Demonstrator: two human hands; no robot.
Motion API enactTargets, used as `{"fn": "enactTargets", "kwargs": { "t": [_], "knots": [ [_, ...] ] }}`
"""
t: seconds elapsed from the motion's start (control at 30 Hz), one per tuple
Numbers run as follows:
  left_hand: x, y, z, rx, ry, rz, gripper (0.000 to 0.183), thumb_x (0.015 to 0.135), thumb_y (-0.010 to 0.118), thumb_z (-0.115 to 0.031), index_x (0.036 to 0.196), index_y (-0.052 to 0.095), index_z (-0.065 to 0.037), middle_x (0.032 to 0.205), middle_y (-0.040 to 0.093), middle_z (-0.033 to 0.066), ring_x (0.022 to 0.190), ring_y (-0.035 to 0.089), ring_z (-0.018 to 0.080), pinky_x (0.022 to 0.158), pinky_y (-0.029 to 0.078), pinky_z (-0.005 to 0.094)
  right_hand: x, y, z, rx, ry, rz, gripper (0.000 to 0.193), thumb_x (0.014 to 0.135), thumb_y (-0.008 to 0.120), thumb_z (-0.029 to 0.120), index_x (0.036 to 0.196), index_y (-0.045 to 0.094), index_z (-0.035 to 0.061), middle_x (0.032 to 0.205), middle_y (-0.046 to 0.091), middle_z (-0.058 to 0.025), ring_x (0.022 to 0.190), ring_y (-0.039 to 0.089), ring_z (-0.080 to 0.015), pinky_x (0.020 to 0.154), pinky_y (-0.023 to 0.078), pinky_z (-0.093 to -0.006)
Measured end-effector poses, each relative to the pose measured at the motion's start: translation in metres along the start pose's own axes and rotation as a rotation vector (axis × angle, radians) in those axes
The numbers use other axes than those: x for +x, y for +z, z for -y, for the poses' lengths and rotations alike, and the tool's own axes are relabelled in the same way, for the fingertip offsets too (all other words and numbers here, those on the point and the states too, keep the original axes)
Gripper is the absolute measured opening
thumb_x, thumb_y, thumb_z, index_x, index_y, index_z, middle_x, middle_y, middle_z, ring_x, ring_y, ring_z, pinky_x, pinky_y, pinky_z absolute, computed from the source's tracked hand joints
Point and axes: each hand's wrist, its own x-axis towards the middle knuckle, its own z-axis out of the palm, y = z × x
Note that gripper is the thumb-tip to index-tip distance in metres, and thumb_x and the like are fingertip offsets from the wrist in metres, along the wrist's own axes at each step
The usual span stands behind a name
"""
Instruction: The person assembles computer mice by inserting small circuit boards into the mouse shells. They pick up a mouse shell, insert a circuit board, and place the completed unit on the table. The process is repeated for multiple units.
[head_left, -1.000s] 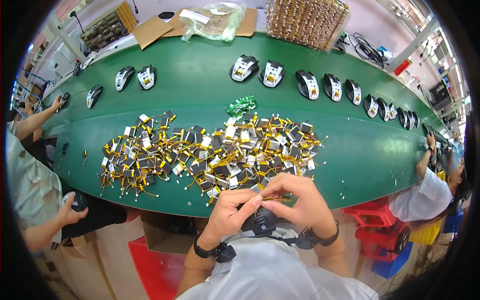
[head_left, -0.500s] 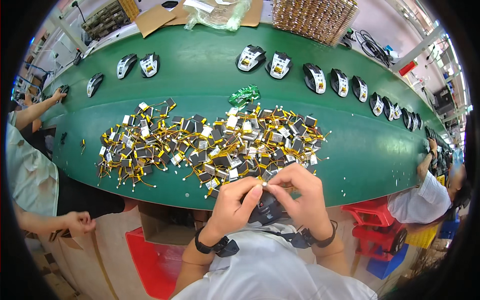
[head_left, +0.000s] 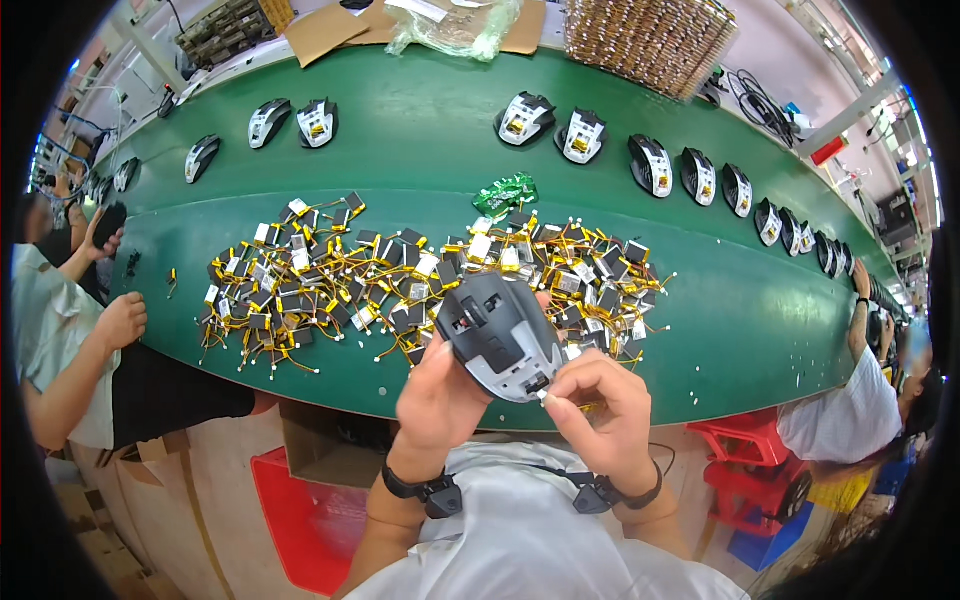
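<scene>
Left hand (head_left: 438, 398) cupped, right hand (head_left: 606, 405) pinching

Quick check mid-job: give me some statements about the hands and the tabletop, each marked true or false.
1. The left hand supports a mouse. True.
2. The right hand lies flat on the table. False: it pinches a small white piece at the mouse's near end.
3. Batteries lie piled on the green table. True.
4. The left hand holds the green packet. False: it lies at the pile's far edge.
</scene>
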Motion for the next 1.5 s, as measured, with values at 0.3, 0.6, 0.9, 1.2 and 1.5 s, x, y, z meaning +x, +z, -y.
{"fn": "enactTargets", "kwargs": {
  "t": [0.3,0.6,0.9,1.2,1.5],
  "knots": [
    [0.000,-0.016,0.014,-0.019,0.029,0.136,0.080,0.098,0.046,-0.049,0.157,0.002,-0.018,0.128,0.052,0.0250,0.107,0.062,0.0313,0.091,0.052,0.0441,0.000,0.001,0.008,-0.186,-0.025,0.038,0.012,0.078,0.076,0.001,0.089,0.070,0.0016,0.079,0.065,-0.0048,0.062,0.058,-0.0112,0.055,0.049,-0.0266],
    [-0.003,-0.008,0.011,0.125,-0.009,0.022,0.072,0.099,0.041,-0.041,0.156,0.006,-0.014,0.117,0.057,0.0220,0.096,0.065,0.0286,0.084,0.055,0.0406,0.017,-0.013,0.014,-0.682,-0.544,0.233,0.026,0.066,0.072,0.004,0.091,0.067,0.0021,0.086,0.060,-0.0048,0.063,0.056,-0.0175,0.052,0.047,-0.0291],
    [-0.001,-0.006,0.020,0.151,-0.069,-0.143,0.060,0.101,0.033,-0.046,0.145,0.036,-0.005,0.112,0.064,0.0202,0.096,0.067,0.0274,0.087,0.054,0.0399,0.031,-0.026,0.036,-0.949,-0.727,0.398,0.031,0.059,0.064,0.012,0.087,0.065,-0.0019,0.083,0.053,-0.0046,0.070,0.052,-0.0164,0.053,0.044,-0.0264],
    [0.002,-0.001,0.022,0.206,0.000,-0.239,0.051,0.102,0.036,-0.041,0.135,0.046,-0.004,0.110,0.065,0.0174,0.091,0.068,0.0248,0.083,0.055,0.0384,0.029,-0.020,0.032,-0.978,-0.711,0.395,0.028,0.059,0.063,0.012,0.083,0.064,-0.0028,0.080,0.051,-0.0044,0.070,0.051,-0.0163,0.053,0.043,-0.0263],
    [0.003,-0.012,0.029,0.168,-0.041,-0.260,0.048,0.103,0.038,-0.039,0.134,0.047,-0.004,0.106,0.066,0.0167,0.089,0.068,0.0242,0.082,0.055,0.0377,0.027,-0.017,0.023,-1.031,-0.753,0.421,0.027,0.058,0.063,0.011,0.081,0.065,-0.0037,0.080,0.052,-0.0054,0.068,0.052,-0.0162,0.053,0.042,-0.0260]
  ]
}}
